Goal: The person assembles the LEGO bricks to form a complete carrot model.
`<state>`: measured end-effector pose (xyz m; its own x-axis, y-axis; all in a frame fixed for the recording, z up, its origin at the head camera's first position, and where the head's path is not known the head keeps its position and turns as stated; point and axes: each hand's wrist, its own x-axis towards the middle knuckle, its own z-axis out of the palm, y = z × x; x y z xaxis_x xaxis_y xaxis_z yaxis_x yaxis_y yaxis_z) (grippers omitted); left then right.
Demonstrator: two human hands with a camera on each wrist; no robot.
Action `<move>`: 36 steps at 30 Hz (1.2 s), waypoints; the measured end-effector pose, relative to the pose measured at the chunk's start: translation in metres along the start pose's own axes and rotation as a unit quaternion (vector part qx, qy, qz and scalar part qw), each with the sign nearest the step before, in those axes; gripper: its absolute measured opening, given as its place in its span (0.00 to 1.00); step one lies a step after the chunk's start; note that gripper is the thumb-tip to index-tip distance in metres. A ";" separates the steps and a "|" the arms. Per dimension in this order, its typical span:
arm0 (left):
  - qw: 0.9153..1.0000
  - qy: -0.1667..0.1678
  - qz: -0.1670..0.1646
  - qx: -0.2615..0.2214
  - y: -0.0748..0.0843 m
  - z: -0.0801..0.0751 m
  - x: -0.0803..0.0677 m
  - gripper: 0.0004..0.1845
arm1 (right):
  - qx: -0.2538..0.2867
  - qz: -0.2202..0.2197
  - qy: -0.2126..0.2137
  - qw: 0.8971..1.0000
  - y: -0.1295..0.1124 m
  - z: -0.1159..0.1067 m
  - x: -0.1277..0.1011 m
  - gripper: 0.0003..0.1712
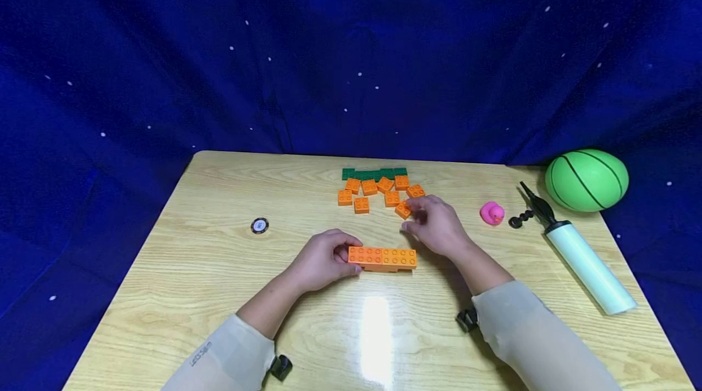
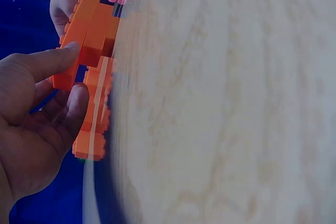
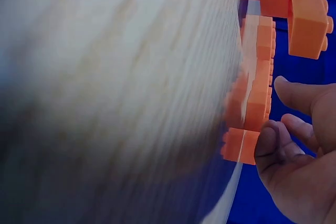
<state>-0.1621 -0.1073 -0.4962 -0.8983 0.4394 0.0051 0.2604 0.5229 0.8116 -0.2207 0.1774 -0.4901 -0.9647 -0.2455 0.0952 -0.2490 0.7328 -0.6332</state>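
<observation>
**Two hands at an orange brick build on a wooden desk**

On the left part of the desk (image 1: 181, 257) lies a small round black token (image 1: 260, 226), well apart from everything else. Further right, the left hand (image 1: 323, 260) rests on the wood with its fingers curled round the left end of a long orange brick assembly (image 1: 382, 257), which lies flat near the middle of the desk. The left wrist view shows what the head view cannot: thumb above and fingers (image 2: 79, 103) below pinch the end of the assembly (image 2: 86, 35), and a shorter brick is fixed under the long one.

Behind the assembly a cluster of small orange bricks (image 1: 373, 191) is spread out, with a row of green bricks (image 1: 375, 173) just beyond it at the far edge. The right hand (image 1: 439, 226) reaches to the near right corner of that cluster, its fingertips touching one small orange brick (image 1: 403, 209). From the head view its fingers look loosely bent. The right wrist view shows them curled close beside an orange brick (image 3: 241, 145), but it is too blurred to tell whether they grip it.

Right of that hand stands a pink toy duck (image 1: 492, 212), then a black-tipped white air pump (image 1: 587, 263) lying at a slant, and at the far right corner a green ball (image 1: 586, 179). A dark blue starred cloth (image 1: 351, 44) hangs behind it all.
</observation>
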 end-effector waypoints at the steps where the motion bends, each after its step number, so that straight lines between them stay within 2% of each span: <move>1: 1.000 0.000 -0.001 -0.001 0.000 0.000 0.000 0.21 | 0.000 0.002 0.002 1.000 0.000 0.000 0.001 0.30; 10: 1.000 0.001 0.000 -0.001 0.001 -0.001 -0.001 0.21 | -0.022 0.027 -0.021 0.999 0.001 0.004 0.014 0.33; 22: 1.000 0.003 0.005 0.007 -0.001 0.000 0.000 0.21 | -0.020 0.061 -0.042 0.997 0.003 0.006 0.019 0.28; 36: 1.000 0.004 -0.003 0.015 0.002 -0.001 -0.002 0.21 | -0.002 0.032 -0.009 0.999 0.003 0.002 0.005 0.24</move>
<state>-0.1603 -0.1078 -0.4938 -0.9021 0.4314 0.0052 0.2660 0.5467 0.7940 -0.2262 0.1774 -0.4927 -0.9768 -0.2102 0.0410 -0.1880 0.7500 -0.6342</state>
